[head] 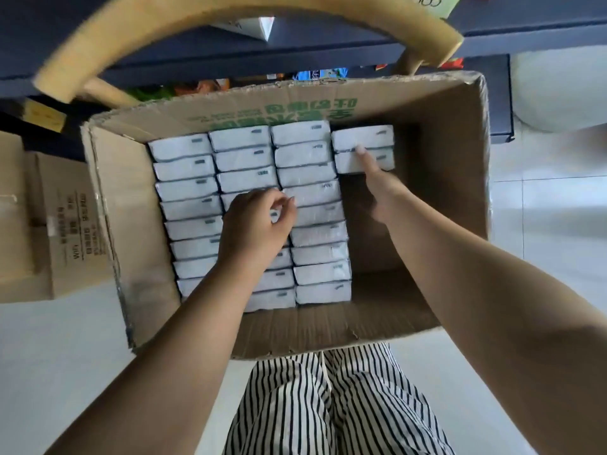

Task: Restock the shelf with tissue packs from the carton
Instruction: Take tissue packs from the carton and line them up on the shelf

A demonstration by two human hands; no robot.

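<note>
Head view: both hands are reaching into the carton (131,205); left hand (254,224) pinching a middle tissue pack (248,179) to lift it, right hand (374,183), fingers straight, touching the two o'clock pack (349,162).

white glossy tile floor (542,231) in daylight, dark blue shelving unit (230,57) along the far side, curved wooden chair back (230,8) in front, smaller cardboard box (49,224) at left

Lighting: soft, even daylight, bright on the white floor (542,224) at right. Shadows: deep in the carton (453,178) gap; shelf (230,57) dark. Quality: strong wide-angle bending at edges; chair (230,8) blurred; hands (253,224) slightly soft.
</note>
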